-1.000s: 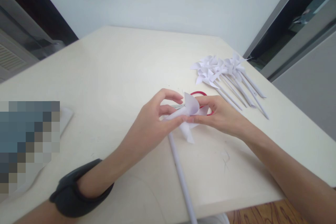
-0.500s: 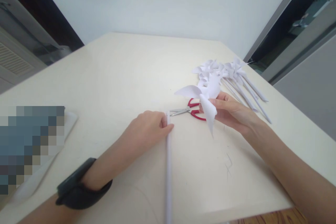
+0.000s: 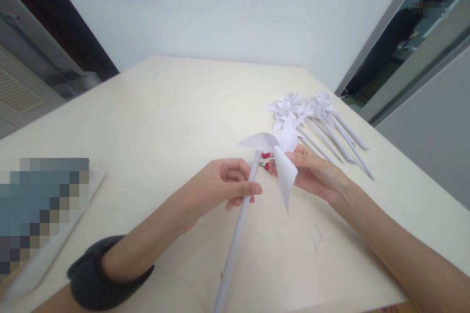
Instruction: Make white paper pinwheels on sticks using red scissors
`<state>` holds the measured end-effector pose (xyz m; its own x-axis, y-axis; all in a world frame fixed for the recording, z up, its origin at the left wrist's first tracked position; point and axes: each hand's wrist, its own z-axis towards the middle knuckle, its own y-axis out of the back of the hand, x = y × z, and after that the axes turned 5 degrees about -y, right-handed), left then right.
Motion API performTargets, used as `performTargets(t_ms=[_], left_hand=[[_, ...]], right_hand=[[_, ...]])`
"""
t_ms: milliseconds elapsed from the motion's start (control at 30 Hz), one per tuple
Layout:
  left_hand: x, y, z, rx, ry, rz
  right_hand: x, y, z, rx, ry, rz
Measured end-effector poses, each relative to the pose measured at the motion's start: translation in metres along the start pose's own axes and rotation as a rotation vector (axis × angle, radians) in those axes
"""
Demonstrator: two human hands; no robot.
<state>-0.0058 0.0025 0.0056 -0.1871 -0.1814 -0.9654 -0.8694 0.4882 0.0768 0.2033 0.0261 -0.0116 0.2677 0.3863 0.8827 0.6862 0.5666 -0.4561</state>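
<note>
My left hand [image 3: 223, 188] is closed round a long rolled white paper stick [image 3: 235, 239], lifted off the table with its top end near the pinwheel. My right hand [image 3: 316, 173] pinches a folded white paper pinwheel head [image 3: 281, 156] just right of the stick's tip. Red-handled scissors [image 3: 265, 156] lie on the table behind both, mostly hidden by the stick and the paper.
Several finished white paper pinwheels with sticks [image 3: 316, 120] lie in a pile at the right of the cream table [image 3: 157, 112]. A white tray-like object [image 3: 55, 249] sits at the left edge, partly blurred. A dark band is on my left wrist.
My left hand let the stick lie on the table, then gripped and raised it toward the pinwheel head. My right hand pulled the pinwheel head away, then brought it near the stick's tip.
</note>
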Motion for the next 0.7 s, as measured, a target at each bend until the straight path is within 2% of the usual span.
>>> performTargets(t_ms=[100,400,600,700], left_hand=[[-0.001,-0.002,-0.001,0.043,-0.003,-0.011],[-0.006,-0.005,-0.003,0.046,-0.043,-0.044],[-0.007,-0.011,-0.008,0.003,-0.079,0.134],[-0.007,-0.014,-0.011,0.0,-0.069,0.149]], right_hand=[[0.0,-0.003,0.0,-0.024,-0.023,-0.032],[0.001,-0.006,-0.001,-0.038,-0.016,-0.076],[0.0,-0.006,0.0,-0.02,-0.011,-0.079],[0.0,-0.006,-0.001,-0.045,0.012,-0.094]])
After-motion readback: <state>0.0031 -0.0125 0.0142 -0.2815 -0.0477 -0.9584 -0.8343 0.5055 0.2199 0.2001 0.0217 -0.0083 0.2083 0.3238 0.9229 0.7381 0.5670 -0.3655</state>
